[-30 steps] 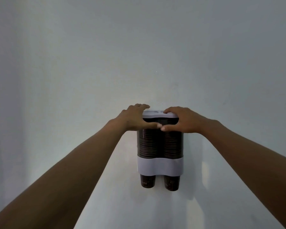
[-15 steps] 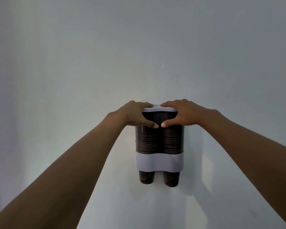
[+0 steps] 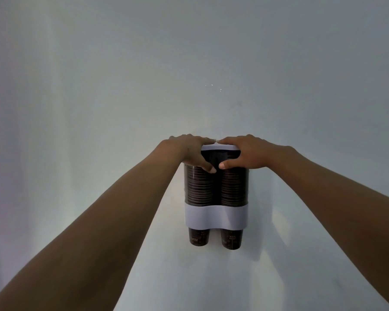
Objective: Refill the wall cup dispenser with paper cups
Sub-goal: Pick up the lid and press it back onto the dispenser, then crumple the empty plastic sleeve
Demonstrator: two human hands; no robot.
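Observation:
A two-tube cup dispenser [image 3: 216, 217] hangs on the wall, with a white band across its lower part and a white lid [image 3: 220, 148] on top. Both clear tubes hold stacks of dark brown paper cups [image 3: 200, 187]; one cup pokes out below each tube. My left hand [image 3: 189, 152] grips the lid's left end, fingers on top and thumb on the front of the tube. My right hand [image 3: 245, 153] grips the right end the same way. The two thumb tips nearly meet at the middle.
A plain pale wall [image 3: 189, 63] fills the view behind and around the dispenser. Both forearms reach in from the bottom corners.
The lid, slightly raised a second ago, now sits flatter on the tubes. Both hands have stayed on it, and the dispenser sits a little higher in view.

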